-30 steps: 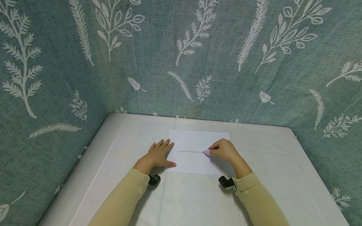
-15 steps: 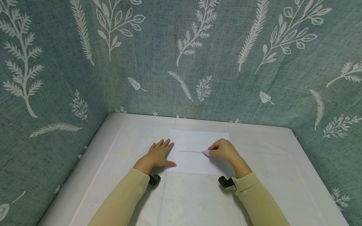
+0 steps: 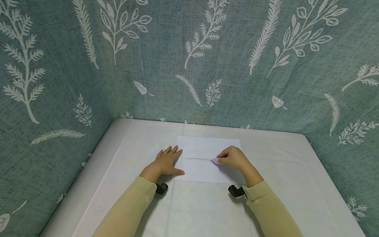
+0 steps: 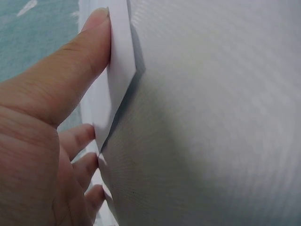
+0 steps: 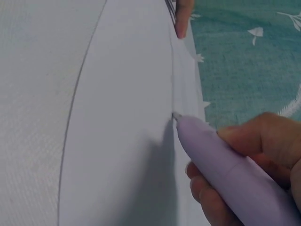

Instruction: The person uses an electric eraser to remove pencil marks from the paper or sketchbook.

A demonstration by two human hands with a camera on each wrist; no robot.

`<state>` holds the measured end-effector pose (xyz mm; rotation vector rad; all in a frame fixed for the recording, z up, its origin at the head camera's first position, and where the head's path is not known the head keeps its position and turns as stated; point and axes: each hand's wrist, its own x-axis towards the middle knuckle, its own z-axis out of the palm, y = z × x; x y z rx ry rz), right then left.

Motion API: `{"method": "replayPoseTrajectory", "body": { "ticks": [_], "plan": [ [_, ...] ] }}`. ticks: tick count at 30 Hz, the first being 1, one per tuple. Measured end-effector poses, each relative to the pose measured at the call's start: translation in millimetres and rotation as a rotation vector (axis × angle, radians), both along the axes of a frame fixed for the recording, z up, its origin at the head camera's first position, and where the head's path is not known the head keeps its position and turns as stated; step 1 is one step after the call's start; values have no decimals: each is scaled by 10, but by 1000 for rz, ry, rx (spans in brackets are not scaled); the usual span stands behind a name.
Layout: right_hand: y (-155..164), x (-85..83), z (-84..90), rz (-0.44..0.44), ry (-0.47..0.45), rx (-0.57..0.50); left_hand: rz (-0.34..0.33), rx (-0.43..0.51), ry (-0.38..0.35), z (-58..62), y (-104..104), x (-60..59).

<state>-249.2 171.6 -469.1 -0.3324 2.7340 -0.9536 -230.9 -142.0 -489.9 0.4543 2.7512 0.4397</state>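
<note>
A white sheet of paper (image 3: 198, 171) lies on the table, with a faint line or crease running across its middle. My left hand (image 3: 165, 163) rests spread on the paper's left edge; in the left wrist view its thumb (image 4: 84, 59) lies on the sheet near a corner. With thumb and fingers, my right hand (image 3: 236, 158) pinches a thick lavender pen-shaped tool (image 5: 221, 165) with a small metallic tip. That tip meets the line on the paper, right of centre; whether it is a pen point or a blade cannot be told.
A white cloth (image 3: 195, 210) covers the table. Green-blue fabric with white leaf prints (image 3: 165, 65) hangs behind and at both sides. Dark wrist devices (image 3: 236, 191) stick out below the sleeves.
My right hand has shifted very slightly left, and the tool's tip has moved a little left and nearer to me. My left hand has stayed in place.
</note>
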Motion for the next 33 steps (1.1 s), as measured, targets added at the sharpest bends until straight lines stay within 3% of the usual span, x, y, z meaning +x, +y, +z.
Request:
{"method": "replayPoseTrajectory", "body": {
  "ticks": [33],
  "plan": [
    [-52,-4,5,8,5,3,0,-2,-4,-29,6,-11]
  ]
}}
